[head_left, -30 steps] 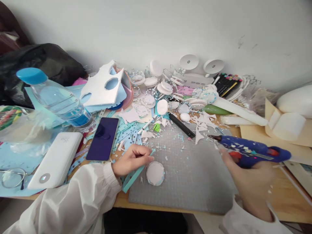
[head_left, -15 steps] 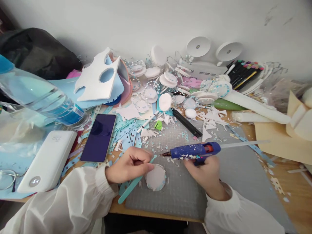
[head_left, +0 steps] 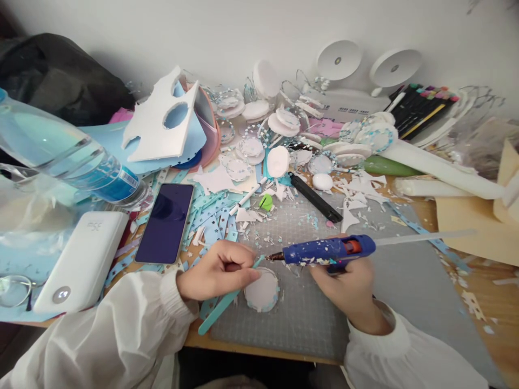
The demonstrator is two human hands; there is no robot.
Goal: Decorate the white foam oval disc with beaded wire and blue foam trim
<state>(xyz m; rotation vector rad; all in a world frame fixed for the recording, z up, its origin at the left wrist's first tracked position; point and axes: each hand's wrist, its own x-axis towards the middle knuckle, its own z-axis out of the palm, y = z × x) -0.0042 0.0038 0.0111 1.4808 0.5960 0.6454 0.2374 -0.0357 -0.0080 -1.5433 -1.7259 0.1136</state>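
My left hand (head_left: pixel 223 270) pinches a narrow turquoise strip (head_left: pixel 221 312), whose tip pokes out past the thumb. Wrapped round the handle of a blue hot glue gun (head_left: pixel 324 253) is my right hand (head_left: pixel 348 283). The gun's dark nozzle points left and is at or very near the strip's tip; I cannot tell whether they touch. A clear glue stick (head_left: pixel 425 237) juts from its back. Just below my left fingertips, a round white disc (head_left: pixel 261 292) with small pale blue bits along its rim lies on the grey cutting mat (head_left: pixel 308 324).
Behind the hands lie a black cutter knife (head_left: pixel 315 199), a green sharpener-like piece (head_left: pixel 266 202), paper scraps and several decorated white discs (head_left: pixel 284 121). Leftward are a phone (head_left: pixel 165 222), a white power bank (head_left: pixel 81 262) and a tilted water bottle (head_left: pixel 73 156). Markers (head_left: pixel 425 108) stand at back right.
The glue gun's nozzle and the strip's tip have come closer together. My head view has shifted slightly. Both hands keep their holds, and the disc remains on the mat.
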